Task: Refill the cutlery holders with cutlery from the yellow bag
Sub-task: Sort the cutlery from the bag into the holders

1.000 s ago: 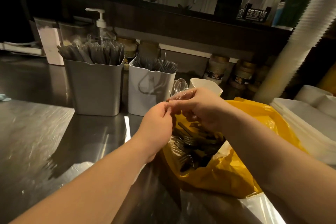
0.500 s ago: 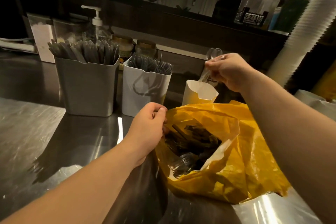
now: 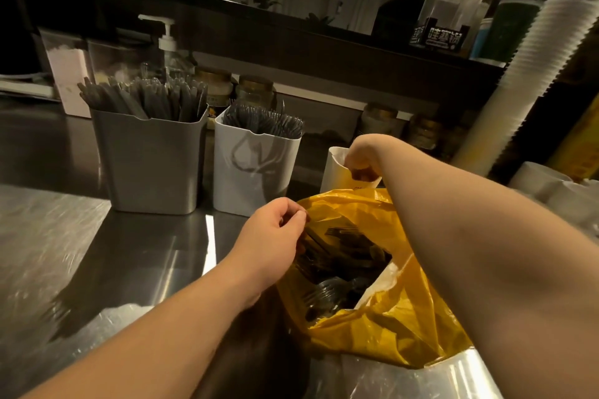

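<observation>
The yellow bag (image 3: 389, 327) lies open on the steel counter, with dark plastic forks (image 3: 334, 269) inside. My left hand (image 3: 269, 246) pinches the bag's left rim. My right hand (image 3: 366, 152) is bent down at the wrist, its bunched fingers dipping into the small white holder (image 3: 334, 168) behind the bag. The clear spoons it carried are hidden under the hand. A grey holder (image 3: 149, 165) full of dark cutlery stands at the left. Beside it is a white holder (image 3: 256, 172) of forks.
A pump bottle (image 3: 167, 42) and jars (image 3: 256, 87) stand behind the holders. A tall slanted stack of white cups (image 3: 531, 74) rises at the right, above white paper goods (image 3: 551, 185). Clear plastic wrap (image 3: 421, 379) lies in front of the bag on the steel counter (image 3: 64, 253).
My right hand lifted clear spoons out of the bag, carried them up and back, and has now lowered them into the small white holder. My left hand stayed at the bag's rim.
</observation>
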Available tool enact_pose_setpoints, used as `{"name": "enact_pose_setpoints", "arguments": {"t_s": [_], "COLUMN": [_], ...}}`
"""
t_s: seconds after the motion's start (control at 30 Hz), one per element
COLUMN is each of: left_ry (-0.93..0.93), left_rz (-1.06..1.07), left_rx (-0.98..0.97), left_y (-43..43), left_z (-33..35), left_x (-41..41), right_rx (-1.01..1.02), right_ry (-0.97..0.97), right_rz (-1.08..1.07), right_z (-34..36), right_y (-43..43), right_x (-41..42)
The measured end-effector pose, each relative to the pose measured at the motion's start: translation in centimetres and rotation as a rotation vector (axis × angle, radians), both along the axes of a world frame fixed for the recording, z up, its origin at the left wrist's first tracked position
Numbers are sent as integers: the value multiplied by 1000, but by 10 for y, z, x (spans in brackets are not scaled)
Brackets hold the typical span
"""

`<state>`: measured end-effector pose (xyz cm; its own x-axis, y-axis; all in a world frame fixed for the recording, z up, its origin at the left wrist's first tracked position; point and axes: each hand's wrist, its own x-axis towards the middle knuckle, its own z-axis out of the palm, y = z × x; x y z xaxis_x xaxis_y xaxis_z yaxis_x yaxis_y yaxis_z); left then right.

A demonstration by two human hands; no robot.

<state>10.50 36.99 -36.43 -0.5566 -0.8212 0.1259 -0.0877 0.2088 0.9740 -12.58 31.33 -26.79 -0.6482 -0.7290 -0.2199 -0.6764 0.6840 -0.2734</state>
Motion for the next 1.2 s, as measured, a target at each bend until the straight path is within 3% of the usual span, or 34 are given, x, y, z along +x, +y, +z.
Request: {"name": "enact_pose_setpoints", "arguments": {"t_s": [0.17,0.27,0.33,0.43,0.5,0.63,0.77,0.87,0.93,1.07,1.2], "left_ry": [-71,-126,-177,-277,-366,-408,-467,-413,-350,-216,-91], "left_rz": [-66,-99,-139,-259,-359,-442,-401,-304,-250,-131,42], "left_rx": [-45,-81,-141,-248,-364,-547,-633,-681,-668,-593,-545], "left_y": [-3,-3,-3,-2,2,4,1,-2,-5,-7,-12], "left_z": [3,3,4,3,3,-1,-1,-3,-4,-5,-3], "left_x": [1,4,6,6,7,10,12,13,11,7,9], "right_rx": [10,-92,-318,-611,-509,-208,43,199,237,204,225], "right_ry": [7,290,392,67,-76,228,266,357,334,88,61], "right_rz": [35,109,169,369,478,472,431,508,573,579,591], "right_z": [10,23,25,18,0,-47,-43,-46,-48,-51,-53], "right_y": [0,16,43,111,150,167,173,169,157,134,138], "right_x": [5,16,27,56,76,82,80,86,91,94,87]}}
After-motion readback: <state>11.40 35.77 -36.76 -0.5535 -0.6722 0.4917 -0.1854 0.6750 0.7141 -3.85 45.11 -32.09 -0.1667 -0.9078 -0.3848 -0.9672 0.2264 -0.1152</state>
